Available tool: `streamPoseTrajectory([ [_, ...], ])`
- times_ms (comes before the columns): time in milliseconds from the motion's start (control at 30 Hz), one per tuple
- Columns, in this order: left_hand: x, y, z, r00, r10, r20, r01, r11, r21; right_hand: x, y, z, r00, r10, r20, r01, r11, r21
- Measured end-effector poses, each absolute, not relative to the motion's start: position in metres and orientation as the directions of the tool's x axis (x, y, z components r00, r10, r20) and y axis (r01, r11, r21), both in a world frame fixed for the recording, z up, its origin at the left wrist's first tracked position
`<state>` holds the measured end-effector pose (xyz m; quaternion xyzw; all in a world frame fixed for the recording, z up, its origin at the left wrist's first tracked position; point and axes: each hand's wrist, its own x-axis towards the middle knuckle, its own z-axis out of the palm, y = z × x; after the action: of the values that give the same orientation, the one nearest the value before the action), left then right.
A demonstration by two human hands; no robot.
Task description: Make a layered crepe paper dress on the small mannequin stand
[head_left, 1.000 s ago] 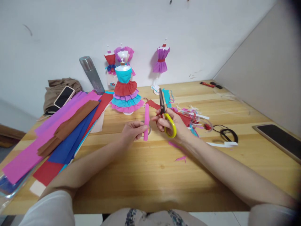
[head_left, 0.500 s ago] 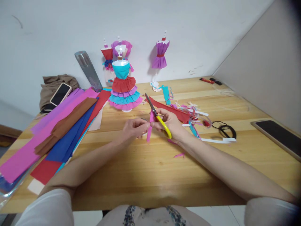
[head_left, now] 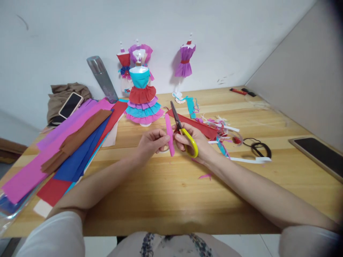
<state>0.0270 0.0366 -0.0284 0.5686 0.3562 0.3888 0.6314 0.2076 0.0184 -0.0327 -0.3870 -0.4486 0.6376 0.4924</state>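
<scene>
Between finger and thumb of my left hand is a narrow pink paper strip, standing nearly upright. My right hand is closed on yellow-handled scissors, whose dark blades point up and away just right of the strip. Part of a ring-like item shows under my left fingers. Beyond my hands stands a small dress form in a turquoise, red and purple tiered paper dress. A red paper piece lies behind my right hand.
Coloured paper sheets, a phone and a bottle are on the left. Another dress form stands by the wall. Paper scraps, a black cord loop and a tablet-like device lie right.
The pink strip has been raised and now sits in my left fingers. My right fingers have moved slightly away from it, and the scissors have turned a little more upright.
</scene>
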Motion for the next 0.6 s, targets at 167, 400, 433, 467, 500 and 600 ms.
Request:
streamPoseTrajectory([
  [167, 0.028, 0.04, -0.033, 0.298, 0.953, 0.062, -0.195, -0.003, 0.981, 0.203, 0.013, -0.037, -0.192, 0.981, -0.035, -0.251, -0.084, -0.964],
  [400, 0.031, 0.039, -0.036, 0.258, 0.966, 0.01, -0.27, 0.062, 0.961, 0.19, 0.011, -0.042, -0.062, 0.998, 0.003, -0.233, -0.012, -0.973],
  [433, 0.031, 0.038, -0.036, 0.268, 0.963, 0.0, -0.278, 0.077, 0.958, 0.19, 0.012, -0.042, -0.055, 0.998, -0.001, -0.232, -0.013, -0.973],
  [467, 0.031, 0.038, -0.035, 0.282, 0.959, -0.009, -0.286, 0.094, 0.954, 0.19, 0.012, -0.042, -0.055, 0.998, -0.007, -0.23, -0.02, -0.973],
  [500, 0.031, 0.037, -0.035, 0.299, 0.954, -0.018, -0.297, 0.111, 0.948, 0.19, 0.012, -0.043, -0.058, 0.998, -0.017, -0.227, -0.029, -0.973],
  [600, 0.031, 0.036, -0.034, 0.363, 0.93, -0.054, -0.313, 0.176, 0.933, 0.193, 0.012, -0.043, -0.071, 0.997, -0.042, -0.213, -0.056, -0.975],
])
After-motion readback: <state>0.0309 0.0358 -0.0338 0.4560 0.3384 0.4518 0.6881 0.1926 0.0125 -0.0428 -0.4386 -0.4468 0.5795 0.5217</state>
